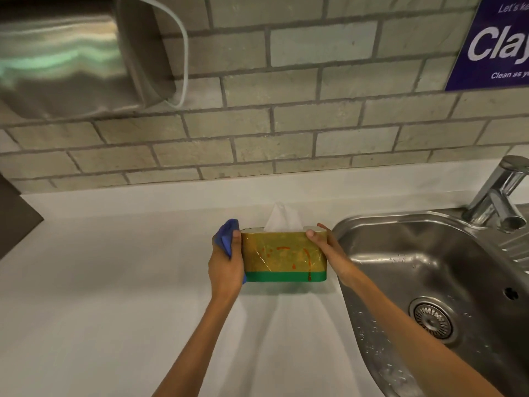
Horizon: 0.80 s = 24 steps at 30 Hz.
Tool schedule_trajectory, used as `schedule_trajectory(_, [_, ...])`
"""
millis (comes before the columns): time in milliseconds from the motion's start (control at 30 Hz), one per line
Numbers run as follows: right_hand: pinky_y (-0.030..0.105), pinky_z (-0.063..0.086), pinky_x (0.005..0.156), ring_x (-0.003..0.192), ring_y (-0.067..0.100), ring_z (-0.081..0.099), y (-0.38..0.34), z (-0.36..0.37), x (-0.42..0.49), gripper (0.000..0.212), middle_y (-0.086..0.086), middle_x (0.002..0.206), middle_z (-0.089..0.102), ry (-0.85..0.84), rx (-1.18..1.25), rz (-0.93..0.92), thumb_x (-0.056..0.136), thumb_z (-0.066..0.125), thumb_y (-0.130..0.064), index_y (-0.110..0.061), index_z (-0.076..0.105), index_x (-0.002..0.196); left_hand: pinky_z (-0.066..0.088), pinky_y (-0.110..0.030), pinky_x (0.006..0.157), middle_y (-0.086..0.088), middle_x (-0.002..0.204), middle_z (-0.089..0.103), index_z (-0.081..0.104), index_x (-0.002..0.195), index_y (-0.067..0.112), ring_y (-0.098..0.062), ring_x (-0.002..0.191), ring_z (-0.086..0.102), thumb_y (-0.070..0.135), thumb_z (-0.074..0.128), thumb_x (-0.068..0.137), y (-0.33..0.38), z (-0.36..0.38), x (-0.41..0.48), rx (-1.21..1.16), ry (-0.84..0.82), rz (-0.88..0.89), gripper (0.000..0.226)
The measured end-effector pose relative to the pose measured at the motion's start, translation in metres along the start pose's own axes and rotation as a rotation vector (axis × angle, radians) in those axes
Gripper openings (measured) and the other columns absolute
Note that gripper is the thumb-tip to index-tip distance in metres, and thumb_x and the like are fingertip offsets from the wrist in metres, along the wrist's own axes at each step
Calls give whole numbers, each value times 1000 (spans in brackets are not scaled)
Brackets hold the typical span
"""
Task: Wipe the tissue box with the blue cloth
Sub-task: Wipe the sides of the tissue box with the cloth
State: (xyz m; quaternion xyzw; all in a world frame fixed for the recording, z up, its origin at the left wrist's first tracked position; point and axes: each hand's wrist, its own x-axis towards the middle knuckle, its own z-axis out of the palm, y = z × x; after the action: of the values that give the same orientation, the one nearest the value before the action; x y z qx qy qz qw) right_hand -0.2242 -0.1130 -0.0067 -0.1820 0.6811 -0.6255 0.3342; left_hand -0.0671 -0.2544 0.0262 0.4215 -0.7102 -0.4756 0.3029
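A tissue box [283,256] stands on the white counter, yellow-gold with a green band along its base and red smears on its front face. A white tissue [283,219] sticks up from its top. My left hand [226,265] presses a bunched blue cloth [226,236] against the box's left end, thumb on the front corner. My right hand [326,247] grips the box's right end, thumb on the front top corner and fingers behind.
A steel sink [429,282] with a drain lies right of the box, its tap [501,196] at the back right. The white counter [100,296] stretches left. A steel dispenser [71,58] and a purple sign [495,44] hang on the brick wall.
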Motion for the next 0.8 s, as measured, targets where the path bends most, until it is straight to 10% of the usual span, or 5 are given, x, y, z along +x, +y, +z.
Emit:
schedule_trajectory(133, [21,42,83,110,15,51,2,-1,4,81,-1,123,48,37,5,-1,80,58,-46,-19,21,147,40,-7,73,16,111,53,35,137,32,0,99,53,60,32,81,-1,7,-16,-256,-28,79,62])
schedule_trajectory(333, [22,46,83,104,14,59,-1,0,3,87,0,122,58,53,17,-6,70,66,-55,-13,35,140,41,-23,92,4,115,59,53,119,25,-13,106,54,47,18,98,5,4,2,-632,-5,-180,47])
schedule_trajectory(467, [23,50,78,99,16,65,-2,1,3,78,6,112,66,25,15,-4,65,66,-57,-10,51,125,42,-25,78,2,99,61,48,121,14,-24,101,60,32,43,97,8,15,-3,-328,111,-30,31])
schedule_trajectory(633, [27,50,82,100,19,65,-2,-2,5,77,7,112,66,7,24,5,65,68,-59,-11,52,123,43,-37,105,2,146,43,25,146,23,-17,130,44,40,50,90,-2,29,-16,-64,85,215,63])
schedule_trajectory(800, [35,49,93,103,25,64,-1,-2,8,76,11,111,66,23,23,-1,64,65,-57,-7,54,121,44,-28,95,-1,142,44,18,148,27,-17,125,46,53,40,85,-25,28,-18,47,50,277,72])
